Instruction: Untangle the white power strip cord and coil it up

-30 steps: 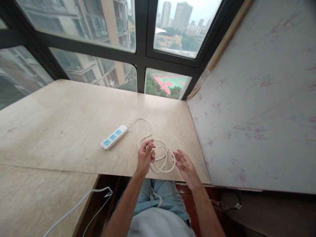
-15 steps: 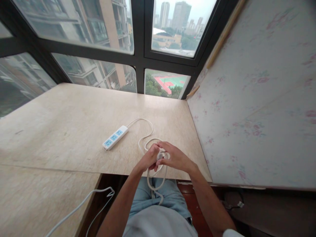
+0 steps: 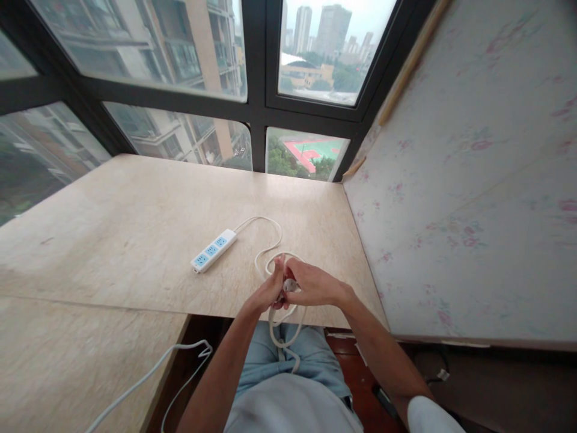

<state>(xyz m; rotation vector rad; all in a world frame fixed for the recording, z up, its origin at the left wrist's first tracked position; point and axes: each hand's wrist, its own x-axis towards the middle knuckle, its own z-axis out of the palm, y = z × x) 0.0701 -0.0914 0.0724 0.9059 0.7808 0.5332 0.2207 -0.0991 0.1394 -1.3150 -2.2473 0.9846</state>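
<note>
A white power strip (image 3: pixel 214 251) with blue socket faces lies slantwise on the pale tabletop. Its white cord (image 3: pixel 280 236) curves from the far end to my hands, and loops of it hang past the table's front edge over my lap. My left hand (image 3: pixel 270 290) is closed on the cord, thumb pointing up. Close against it, my right hand (image 3: pixel 313 285) curls its fingers and thumb round a white plug (image 3: pixel 291 285). The fingers partly cover both plug and cord, so the exact grip is hidden.
Another white cable (image 3: pixel 148 373) crosses the lower-left tabletop (image 3: pixel 49 361) and dangles into a dark gap beside my legs. Dark window frames (image 3: pixel 258 90) stand behind the table. A flowered wall (image 3: pixel 469 180) borders it on the right.
My hands have drawn closer together around the plug, with the right hand's fingers more tightly curled. The power strip has stayed in place; the view has shifted slightly.
</note>
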